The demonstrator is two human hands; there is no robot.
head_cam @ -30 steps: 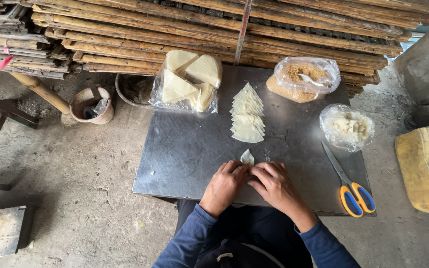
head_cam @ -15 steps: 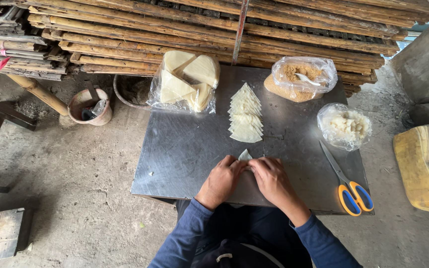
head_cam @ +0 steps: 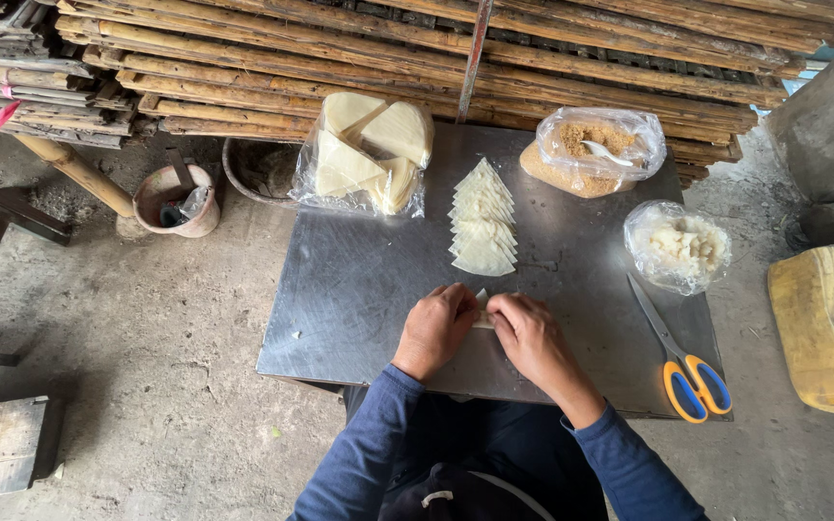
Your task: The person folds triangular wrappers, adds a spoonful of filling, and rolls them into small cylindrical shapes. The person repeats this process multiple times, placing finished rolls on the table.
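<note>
Taking the metal table (head_cam: 359,289) as our landmark, we start off its left edge, where a pink pot (head_cam: 174,199) sits on the concrete floor. On the table's far left corner we see a clear bag of pale triangular sheets (head_cam: 369,154). Toward the middle of the table lies a row of folded wrappers (head_cam: 483,220), overlapping one another.

At the table's near edge, below that row, our left hand (head_cam: 433,330) curls its fingers together and presses on a small pale wrapper (head_cam: 482,311). Our right hand (head_cam: 530,335) meets it from the other side, fingers bent and pinching the same piece, so only a corner shows between the knuckles.

At the table's far right corner rests a bag of brown filling (head_cam: 591,147), nearer us a bag of white filling (head_cam: 680,247), and at the near right corner lie scissors (head_cam: 680,355) with orange and blue handles.
</note>
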